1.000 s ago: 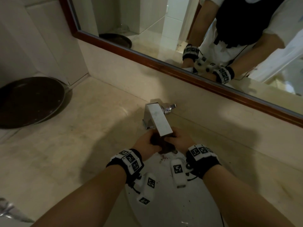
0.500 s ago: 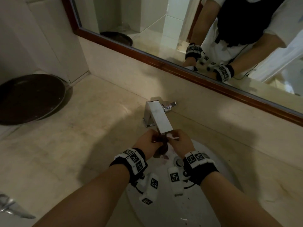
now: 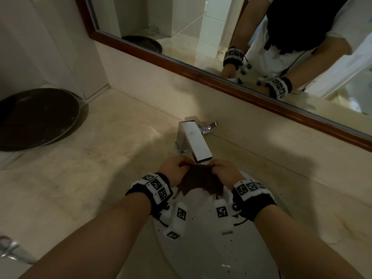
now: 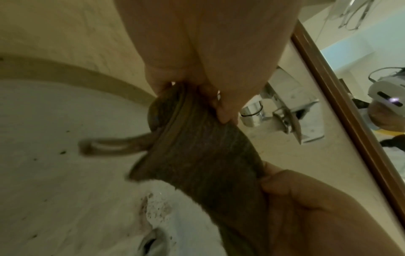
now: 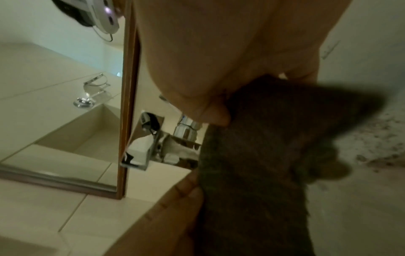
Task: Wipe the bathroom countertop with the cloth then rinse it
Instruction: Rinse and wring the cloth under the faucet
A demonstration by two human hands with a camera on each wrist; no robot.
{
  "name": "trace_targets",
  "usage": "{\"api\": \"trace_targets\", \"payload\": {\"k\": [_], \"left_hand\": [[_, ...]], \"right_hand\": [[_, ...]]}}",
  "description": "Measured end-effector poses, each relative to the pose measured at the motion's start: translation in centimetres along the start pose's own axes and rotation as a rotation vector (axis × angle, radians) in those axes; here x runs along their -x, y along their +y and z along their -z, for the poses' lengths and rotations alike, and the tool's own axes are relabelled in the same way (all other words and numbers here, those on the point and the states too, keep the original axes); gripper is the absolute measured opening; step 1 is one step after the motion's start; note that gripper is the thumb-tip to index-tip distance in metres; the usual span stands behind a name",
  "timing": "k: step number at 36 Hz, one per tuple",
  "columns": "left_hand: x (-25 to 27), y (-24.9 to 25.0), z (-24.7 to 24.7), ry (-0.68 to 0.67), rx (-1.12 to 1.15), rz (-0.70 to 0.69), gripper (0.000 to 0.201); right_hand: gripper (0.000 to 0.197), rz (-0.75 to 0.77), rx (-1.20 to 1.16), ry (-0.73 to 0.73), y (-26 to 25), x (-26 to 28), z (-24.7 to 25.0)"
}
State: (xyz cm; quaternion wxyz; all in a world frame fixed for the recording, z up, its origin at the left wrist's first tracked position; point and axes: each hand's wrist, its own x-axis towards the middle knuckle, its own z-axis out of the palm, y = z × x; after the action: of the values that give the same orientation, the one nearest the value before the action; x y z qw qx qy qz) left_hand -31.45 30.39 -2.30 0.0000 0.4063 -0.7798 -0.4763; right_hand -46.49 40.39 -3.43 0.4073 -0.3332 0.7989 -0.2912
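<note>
Spread wider now, cloth (image 3: 200,181) stretched between both hands pinching it under faucet (image 3: 198,144).

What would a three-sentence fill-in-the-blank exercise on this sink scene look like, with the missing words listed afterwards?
1. Both the left hand and the right hand grip the brown ____.
2. The cloth is held just below the spout of the ____.
3. Dark specks lie in the white ____.

Missing words: cloth; faucet; sink.

beige countertop (image 3: 104,178) carries a dark round tray (image 3: 36,119) and faucet (image 3: 193,139).
</note>
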Motion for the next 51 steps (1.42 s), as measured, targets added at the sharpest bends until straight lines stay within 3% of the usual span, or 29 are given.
{"api": "trace_targets", "payload": {"k": [7, 11, 15, 17, 20, 24, 28, 31, 34, 37, 40, 44, 46, 51], "left_hand": [[0.0, -0.2, -0.3, -0.092, -0.072, -0.060, 0.035], [-0.1, -0.4, -0.5, -0.159, 0.069, 0.012, 0.053], [-0.6, -0.8, -0.5, -0.153, -0.076, 0.049, 0.033], [-0.6, -1.1, -0.5, -0.124, -0.044, 0.037, 0.021], [-0.4, -1.3, -0.6, -0.121, 0.012, 0.015, 0.021], [-0.1, -1.7, -0.6, -0.163, 0.148, 0.013, 0.010], [-0.2, -1.2, -0.6, -0.225, 0.141, 0.064, 0.029], [-0.2, -0.4, -1.1, -0.139, 0.066, 0.045, 0.038], [-0.2, -0.4, -1.4, -0.062, 0.001, 0.033, 0.032], [-0.3, -0.7, -1.2, -0.080, 0.018, 0.024, 0.027], [-0.2, -1.2, -0.6, -0.085, 0.009, 0.051, 0.026], [-0.1, -1.8, -0.5, -0.123, 0.024, 0.107, 0.027], [0.2, -1.4, -0.7, -0.132, 0.058, 0.117, 0.026], [0.3, -0.4, -1.2, -0.121, 0.162, 0.126, 0.029]], "right_hand": [[0.030, -0.066, -0.121, -0.055, -2.1, -0.1, 0.4], [0.022, 0.000, -0.055, -0.129, -2.8, -0.3, 0.4], [0.048, 0.092, -0.028, -0.013, -3.2, -0.5, 0.2], [0.049, 0.075, -0.051, 0.006, -3.3, -0.4, 0.0], [0.053, 0.026, -0.069, -0.037, -2.6, -0.5, -0.2], [0.032, -0.027, -0.041, -0.136, -2.5, -0.3, -0.2], [0.029, 0.025, 0.118, -0.091, -2.5, -0.6, -0.3], [0.026, 0.056, 0.169, -0.001, -2.9, -0.5, -0.8], [0.028, 0.055, 0.090, 0.051, -3.0, -0.5, -1.4], [0.031, 0.030, 0.030, 0.075, -2.9, -0.3, -1.4], [0.025, 0.001, 0.040, -0.002, -2.6, 0.3, -1.1], [0.031, -0.067, -0.016, -0.095, -2.5, 0.8, -0.8], [0.030, -0.029, 0.085, -0.067, -2.7, 0.8, -0.6], [0.029, 0.000, 0.025, 0.033, -3.0, 0.3, -1.1]]}}
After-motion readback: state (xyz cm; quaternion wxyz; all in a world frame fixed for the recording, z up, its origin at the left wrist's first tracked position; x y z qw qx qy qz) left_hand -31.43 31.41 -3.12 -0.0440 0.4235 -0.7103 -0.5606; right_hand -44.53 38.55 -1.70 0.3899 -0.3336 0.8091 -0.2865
